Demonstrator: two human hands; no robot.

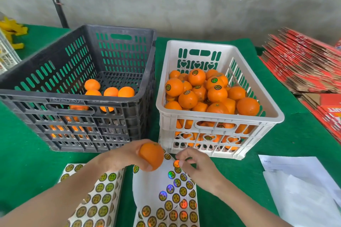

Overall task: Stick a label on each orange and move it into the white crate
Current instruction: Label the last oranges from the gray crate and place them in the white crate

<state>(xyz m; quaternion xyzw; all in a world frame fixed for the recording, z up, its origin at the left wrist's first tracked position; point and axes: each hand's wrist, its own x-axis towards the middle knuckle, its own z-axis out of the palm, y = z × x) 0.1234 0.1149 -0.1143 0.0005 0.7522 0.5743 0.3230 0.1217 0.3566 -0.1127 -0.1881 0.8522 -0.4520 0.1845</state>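
Note:
My left hand (pixel 121 158) grips an orange (pixel 151 156) just above the front of the table, between the two crates. My right hand (pixel 195 166) pinches a round shiny label (pixel 176 163) at the top of a partly used label sheet (pixel 166 195). The white crate (pixel 219 116) to the right is heaped with oranges, several showing labels. The black crate (pixel 77 103) to the left holds several unlabelled oranges (pixel 110 90) at its bottom.
A second, fuller label sheet (pixel 96 202) lies under my left forearm. White papers (pixel 302 184) lie at the right front. Stacked red flat cartons (pixel 306 68) fill the right side of the green-covered table (pixel 27 162). Yellow items (pixel 13 29) lie far left.

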